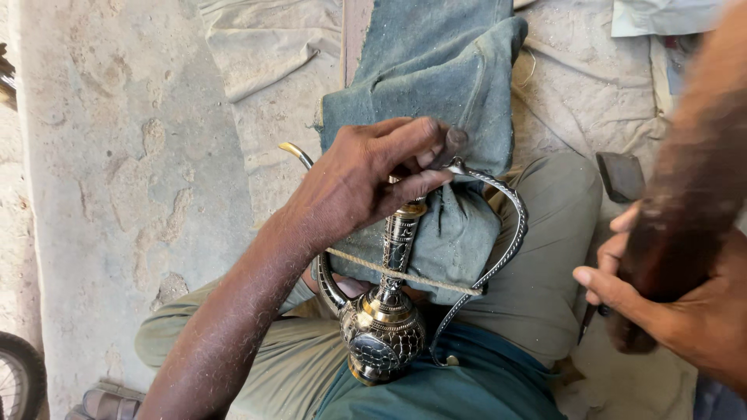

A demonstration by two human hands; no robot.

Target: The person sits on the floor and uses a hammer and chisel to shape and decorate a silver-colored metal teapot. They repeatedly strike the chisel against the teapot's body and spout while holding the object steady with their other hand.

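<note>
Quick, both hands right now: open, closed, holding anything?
Left hand: closed on the top of the engraved metal ewer.
Right hand: closed around a dark wooden mallet.

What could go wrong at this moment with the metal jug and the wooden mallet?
1. The left hand grips the top of the engraved metal jug, so a blow from the wooden mallet in the right hand might land on its fingers.
2. Only a thin cord pins the jug's neck against the blue cloth pad; it may slip.
3. The thin curved handle could bend.
</note>
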